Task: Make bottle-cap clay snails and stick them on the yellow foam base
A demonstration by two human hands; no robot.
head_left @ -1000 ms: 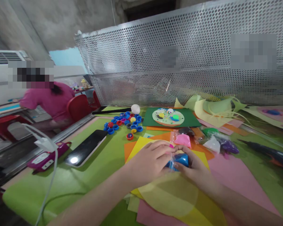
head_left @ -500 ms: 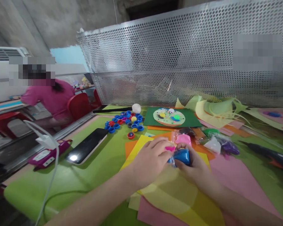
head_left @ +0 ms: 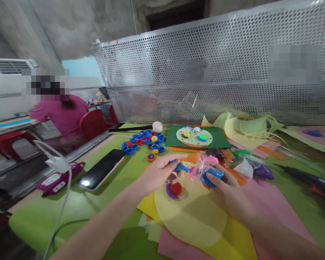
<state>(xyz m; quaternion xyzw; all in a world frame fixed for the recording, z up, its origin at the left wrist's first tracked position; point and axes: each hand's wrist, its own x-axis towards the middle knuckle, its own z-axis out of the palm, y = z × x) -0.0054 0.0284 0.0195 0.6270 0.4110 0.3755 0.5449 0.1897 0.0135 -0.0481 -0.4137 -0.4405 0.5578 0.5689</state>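
Observation:
My left hand [head_left: 157,173] is raised over the yellow paper circle [head_left: 191,211] and pinches a small piece of blue clay [head_left: 180,167] between thumb and fingers. My right hand [head_left: 227,189] grips the blue clay block [head_left: 212,176] in its clear wrapper. Below my left hand, a red cap and a purple clay curve [head_left: 173,188] lie on the yellow circle. A pink clay packet [head_left: 210,160] lies just beyond my hands.
A phone [head_left: 102,169] lies at left beside a pile of bottle caps [head_left: 144,141]. A green sheet with a decorated disc [head_left: 194,136] lies behind. Clay bags [head_left: 256,167], a glue gun [head_left: 310,178] and paper scraps are at right. A person in pink [head_left: 61,115] sits far left.
My left hand has pulled away from the blue block to the left with a bit of blue clay. The red cap and purple curve on the yellow circle are now uncovered.

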